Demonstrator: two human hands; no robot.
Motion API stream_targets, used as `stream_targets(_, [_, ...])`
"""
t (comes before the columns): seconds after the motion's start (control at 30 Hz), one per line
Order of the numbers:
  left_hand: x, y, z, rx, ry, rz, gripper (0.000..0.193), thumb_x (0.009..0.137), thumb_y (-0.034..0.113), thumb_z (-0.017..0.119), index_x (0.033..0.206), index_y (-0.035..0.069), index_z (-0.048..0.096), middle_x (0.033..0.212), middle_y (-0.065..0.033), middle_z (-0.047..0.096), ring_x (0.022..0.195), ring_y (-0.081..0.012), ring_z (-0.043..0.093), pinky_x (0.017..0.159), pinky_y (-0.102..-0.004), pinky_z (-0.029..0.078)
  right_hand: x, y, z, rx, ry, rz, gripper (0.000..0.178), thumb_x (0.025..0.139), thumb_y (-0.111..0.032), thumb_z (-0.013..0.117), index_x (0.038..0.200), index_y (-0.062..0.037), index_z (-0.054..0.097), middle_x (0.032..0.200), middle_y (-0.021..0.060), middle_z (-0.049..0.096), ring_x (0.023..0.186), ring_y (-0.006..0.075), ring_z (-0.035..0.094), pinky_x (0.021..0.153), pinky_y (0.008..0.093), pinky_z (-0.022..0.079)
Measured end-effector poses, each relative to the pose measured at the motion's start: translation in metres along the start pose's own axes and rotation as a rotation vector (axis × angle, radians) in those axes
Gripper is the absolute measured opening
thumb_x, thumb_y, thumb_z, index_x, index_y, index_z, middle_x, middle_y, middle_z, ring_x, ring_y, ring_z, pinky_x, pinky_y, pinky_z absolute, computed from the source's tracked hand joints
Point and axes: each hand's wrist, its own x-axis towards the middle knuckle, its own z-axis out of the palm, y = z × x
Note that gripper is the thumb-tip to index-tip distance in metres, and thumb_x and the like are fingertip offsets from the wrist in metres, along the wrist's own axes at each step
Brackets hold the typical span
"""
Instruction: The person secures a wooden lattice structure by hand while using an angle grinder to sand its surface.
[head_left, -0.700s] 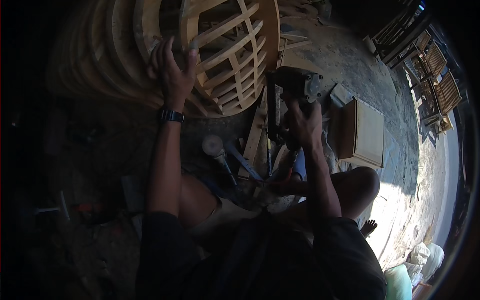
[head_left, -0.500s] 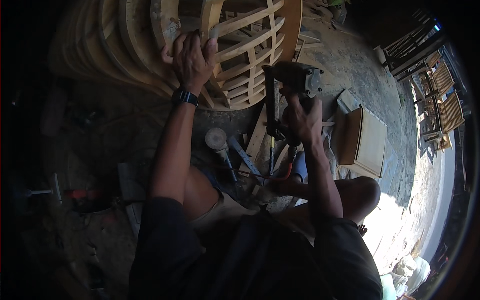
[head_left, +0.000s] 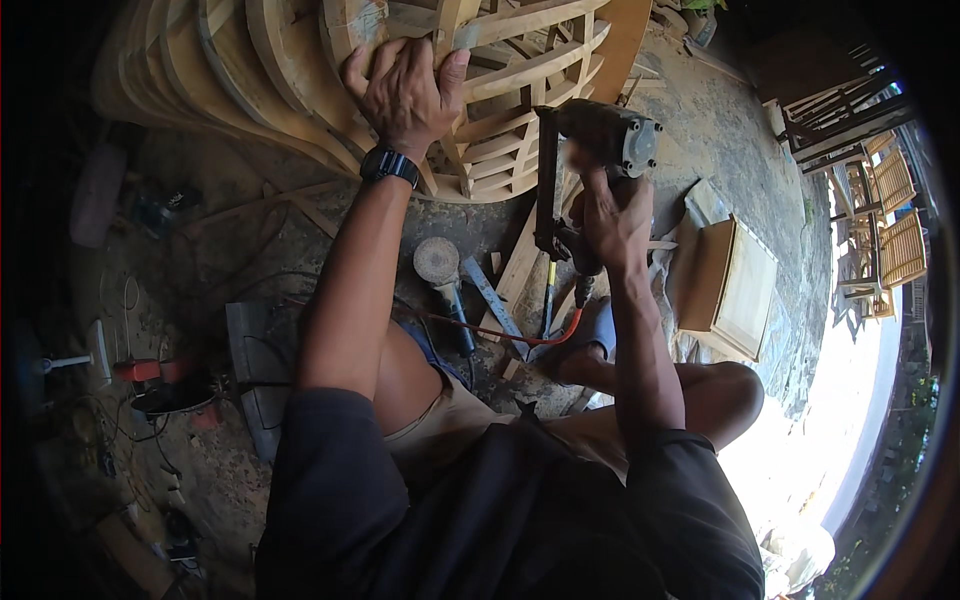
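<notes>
A large curved wooden frame (head_left: pixel 300 65), built of bent ribs crossed by slats, fills the top of the view. My left hand (head_left: pixel 408 100), with a dark watch at the wrist, is closed over a rib near its lower edge. The fingertips are bent over the wood and partly hidden. My right hand (head_left: pixel 617 215) is wrapped round the handle of a dark pneumatic nail gun (head_left: pixel 600 130), held upright just right of the frame's slats. An orange air hose (head_left: pixel 560 338) runs from the base of its handle. The nail gun appears apart from the wood.
An angle grinder (head_left: pixel 437 262) lies between my legs, beside a bluish metal bar (head_left: pixel 492 305) and wooden strips (head_left: pixel 518 270). A wooden box (head_left: pixel 735 285) stands at right. Cables and a red tool (head_left: pixel 140 371) lie at left. Slatted chairs (head_left: pixel 895 180) stand far right.
The picture is brighter and the view has shifted slightly. The wooden frame and my left hand appear farther right, and the nail gun a little higher. Both hands keep their holds.
</notes>
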Motion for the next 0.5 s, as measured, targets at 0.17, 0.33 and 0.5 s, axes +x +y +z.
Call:
stream_targets(0.17, [-0.0012,0.0022,-0.0018,0.022,-0.028,0.005,0.051,0.102,0.055,0.045,0.092,0.010,0.068,0.088,-0.0061,0.073,0.101,-0.0215,0.065,0.108,-0.0502,0.022,-0.0027,0.0003,-0.0019,0.020,0.008,-0.007,0.037,0.098,-0.031,0.066,0.114,0.0024,0.068,0.084,0.0087,0.071,0.052,0.0106,0.057,0.048,0.0289,0.044])
stream_targets(0.33, [-0.0021,0.0033,0.0004,0.013,-0.011,0.004,0.051,0.102,0.055,0.045,0.091,0.011,0.068,0.089,-0.0060,0.074,0.101,-0.0217,0.065,0.108,-0.0501,0.022,-0.0029,-0.0003,-0.0043,0.033,-0.008,0.062,0.038,0.098,-0.031,0.066,0.113,0.0030,0.068,0.082,0.0076,0.070,0.052,0.0104,0.056,0.047,0.0291,0.043])
stream_targets(0.5, [-0.0034,-0.0006,0.0051,0.007,0.032,0.020,0.051,0.101,0.056,0.045,0.090,0.013,0.069,0.080,-0.0049,0.072,0.098,-0.0219,0.065,0.106,-0.0504,0.024,-0.0022,-0.0071,-0.0048,-0.010,-0.007,0.096,0.037,0.097,-0.031,0.066,0.109,0.0040,0.070,0.069,0.0059,0.066,0.051,0.0103,0.055,0.047,0.0290,0.041])
